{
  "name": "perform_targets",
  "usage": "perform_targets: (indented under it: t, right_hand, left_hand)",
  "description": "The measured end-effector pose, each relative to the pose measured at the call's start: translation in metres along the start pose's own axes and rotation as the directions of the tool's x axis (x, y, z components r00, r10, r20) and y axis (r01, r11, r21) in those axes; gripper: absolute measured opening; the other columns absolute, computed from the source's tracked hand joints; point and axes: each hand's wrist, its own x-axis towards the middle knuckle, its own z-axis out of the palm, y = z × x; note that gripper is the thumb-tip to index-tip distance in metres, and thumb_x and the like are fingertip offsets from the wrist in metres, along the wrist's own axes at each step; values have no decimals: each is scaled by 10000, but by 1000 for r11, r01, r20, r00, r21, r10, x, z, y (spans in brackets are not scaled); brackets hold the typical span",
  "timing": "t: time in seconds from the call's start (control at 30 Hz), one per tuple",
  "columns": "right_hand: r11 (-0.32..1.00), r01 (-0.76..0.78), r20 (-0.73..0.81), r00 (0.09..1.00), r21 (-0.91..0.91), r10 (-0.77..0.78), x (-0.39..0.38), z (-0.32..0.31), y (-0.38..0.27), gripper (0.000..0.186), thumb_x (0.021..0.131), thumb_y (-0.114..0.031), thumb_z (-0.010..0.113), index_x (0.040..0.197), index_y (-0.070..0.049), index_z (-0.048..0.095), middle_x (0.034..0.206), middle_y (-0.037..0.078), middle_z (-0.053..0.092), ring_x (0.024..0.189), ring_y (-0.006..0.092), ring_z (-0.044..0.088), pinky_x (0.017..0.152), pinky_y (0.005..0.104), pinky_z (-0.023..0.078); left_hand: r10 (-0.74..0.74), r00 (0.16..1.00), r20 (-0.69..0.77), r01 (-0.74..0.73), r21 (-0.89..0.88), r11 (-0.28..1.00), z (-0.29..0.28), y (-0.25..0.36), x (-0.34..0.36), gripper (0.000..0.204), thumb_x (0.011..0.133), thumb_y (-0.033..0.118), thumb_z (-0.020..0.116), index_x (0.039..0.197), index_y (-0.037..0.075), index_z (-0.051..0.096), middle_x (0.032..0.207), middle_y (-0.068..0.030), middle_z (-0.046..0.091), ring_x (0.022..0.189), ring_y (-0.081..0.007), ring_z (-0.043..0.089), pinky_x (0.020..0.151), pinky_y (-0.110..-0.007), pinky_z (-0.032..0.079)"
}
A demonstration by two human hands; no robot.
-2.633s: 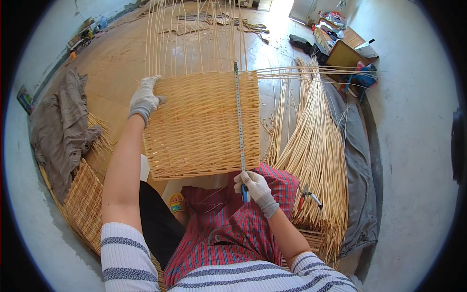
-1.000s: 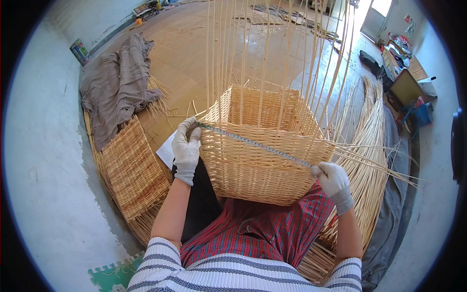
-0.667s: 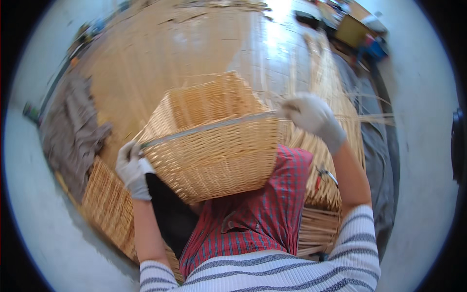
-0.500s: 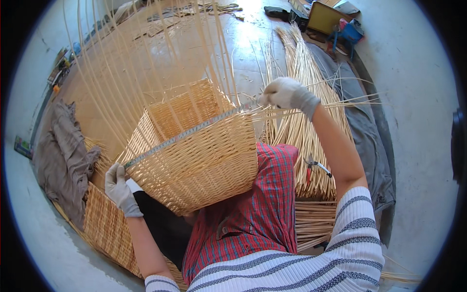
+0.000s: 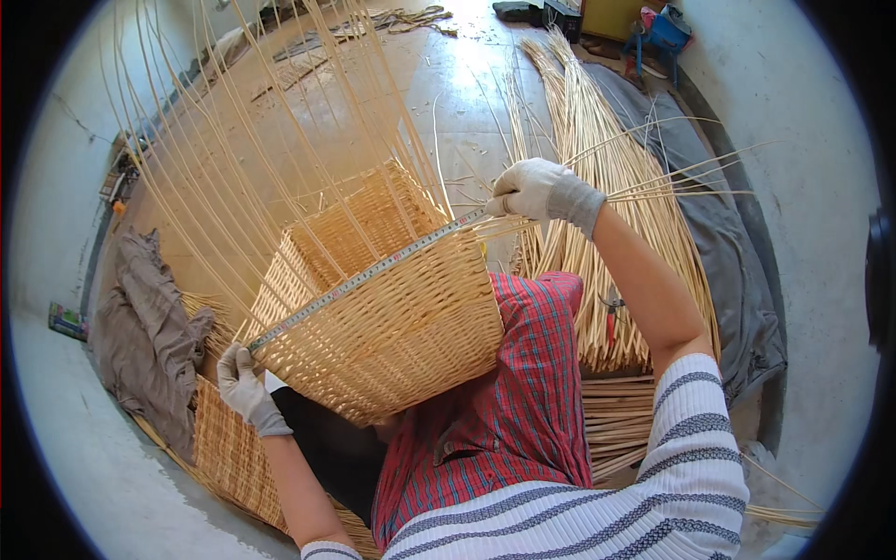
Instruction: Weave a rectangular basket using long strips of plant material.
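Note:
A half-woven wicker basket [image 5: 401, 327] rests tilted on my lap, with long upright stakes rising from its rim. Along its near top edge a tape measure [image 5: 373, 272] is stretched from corner to corner. My left hand [image 5: 246, 387], in a pale work glove, pinches one end at the basket's left corner. At the right corner my gloved right hand [image 5: 537, 191] grips the other end, its fingers closed just beyond the rim. Several loose canes stick out sideways past the right hand. The tape's case is not visible.
A large bundle of peeled canes [image 5: 635, 252] lies on grey cloth to the right, with red-handled pruning shears [image 5: 611, 322] on it. Thicker rods [image 5: 618, 420] lie below. At left are a crumpled grey cloth [image 5: 149, 336] and a woven panel [image 5: 229, 448]. A blue stool [image 5: 665, 37] stands far right.
My right hand has come in closer to the basket's right corner, and the tape there lies along the rim. The basket appears slightly lower and farther right in view.

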Motion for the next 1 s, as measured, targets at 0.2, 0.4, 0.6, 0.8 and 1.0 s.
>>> perform_targets:
  t: [0.2,0.4,0.6,0.8,1.0]
  right_hand:
    - [899,314,-587,682,-303,-436,-67,-17,-47,268,869,-401,725,869,-133,738,782,68,698,751,246,692,694,384,551]
    - [985,152,347,931,-87,-113,-148,107,-64,400,912,-504,596,899,-116,696,842,141,714,819,319,722,745,514,568]
    - [954,91,459,861,285,-219,-216,183,-93,375,952,-458,612,1150,-152,697,1038,127,728,996,320,700,973,626,436]
    - [418,-14,-100,964,908,248,-160,237,-34,317,998,-165,620,1278,-18,609,1175,103,674,1076,183,638,901,312,518]
    - [247,-151,18,883,957,469,-104,304,-3,612,1054,-443,501,1490,-21,421,1381,139,573,1178,252,594,1043,361,450]
  left_hand:
    - [388,897,-212,-339,234,911,41,40,-36,334,1011,79,610,1332,10,550,1155,-73,613,1018,-140,581,851,-287,519]
    - [725,456,516,-887,198,417,150,149,-112,308,917,107,643,1223,145,644,1140,-47,640,1149,-256,578,1140,-479,349]
    - [446,498,744,-832,264,488,244,163,-129,604,865,519,689,1279,89,597,1154,-72,659,1147,-269,601,1050,-467,369]
    - [339,556,759,-712,225,665,212,159,-101,485,803,467,745,1127,115,663,1025,-79,699,1021,-257,653,863,-410,395]
    - [549,635,544,-611,-82,788,140,186,-71,437,812,360,787,1076,32,669,807,-122,687,685,-199,671,620,-338,540]
